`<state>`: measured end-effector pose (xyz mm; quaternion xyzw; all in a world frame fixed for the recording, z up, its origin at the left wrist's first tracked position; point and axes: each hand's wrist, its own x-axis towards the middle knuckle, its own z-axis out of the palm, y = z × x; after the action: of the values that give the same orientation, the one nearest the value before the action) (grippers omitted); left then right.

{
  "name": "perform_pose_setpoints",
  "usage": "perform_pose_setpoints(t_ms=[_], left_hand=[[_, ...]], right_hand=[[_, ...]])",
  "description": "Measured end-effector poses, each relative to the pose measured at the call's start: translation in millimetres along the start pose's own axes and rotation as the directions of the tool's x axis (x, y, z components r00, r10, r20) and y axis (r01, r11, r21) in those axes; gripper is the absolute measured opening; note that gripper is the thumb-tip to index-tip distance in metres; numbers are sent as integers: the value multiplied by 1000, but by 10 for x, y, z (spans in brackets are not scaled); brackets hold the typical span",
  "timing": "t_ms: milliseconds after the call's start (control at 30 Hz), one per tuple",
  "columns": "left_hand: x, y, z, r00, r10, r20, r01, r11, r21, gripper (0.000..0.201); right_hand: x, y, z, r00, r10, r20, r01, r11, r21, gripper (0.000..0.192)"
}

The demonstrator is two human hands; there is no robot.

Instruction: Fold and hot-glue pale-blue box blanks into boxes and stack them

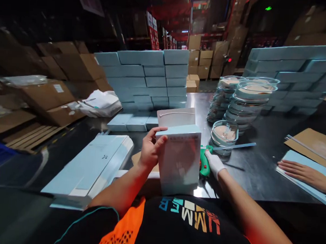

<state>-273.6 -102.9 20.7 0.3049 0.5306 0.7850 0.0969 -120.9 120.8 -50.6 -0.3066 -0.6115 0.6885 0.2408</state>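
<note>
Head view, from the left: I see a stack of flattened pale-blue cartons (91, 169) lying by the near-left edge of the dark table (259, 179), its corner overhanging toward me. Behind it stands a wall of stacked blue boxes (149, 77), with loose ones lying at its foot. My left hand (149, 150) grips the upright pale-blue box (180, 163) at its top left corner, thumb over the rim and fingers curled around the side; the box stands at the near edge, just in front of my chest. My gloved right hand (214, 162), just right of the box, is closed around a green glue gun (204, 163). Beyond it sit stacked clear lidded dishes (247, 101). Open tabletop stretches right to another person's hand (303, 173), flat on a blue sheet (308, 182).
</note>
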Motion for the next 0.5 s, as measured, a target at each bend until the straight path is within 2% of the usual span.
perform_pose_setpoints(t_ms=[67,167,300,367,433,500], left_hand=[[-5,-8,4,1000,-21,-3,21,999,-28,69],[-37,-44,51,999,-30,29,30,1000,3,67],[-62,-104,145,986,-64,152,56,997,58,62],[-41,-133,171,984,4,176,-19,996,84,56],[-3,-170,169,974,169,152,-185,978,98,49],[35,-210,139,934,331,130,-343,936,76,45]], right_hand=[[7,-63,-59,995,-88,-44,86,995,-47,44],[-86,-311,-37,973,-228,-43,227,974,-24,28],[-201,-697,184,918,-360,166,352,933,76,56],[-218,-797,230,883,-404,241,396,915,82,56],[-238,-795,193,847,-451,283,453,889,60,59],[-285,-717,111,782,-541,310,564,825,17,68]])
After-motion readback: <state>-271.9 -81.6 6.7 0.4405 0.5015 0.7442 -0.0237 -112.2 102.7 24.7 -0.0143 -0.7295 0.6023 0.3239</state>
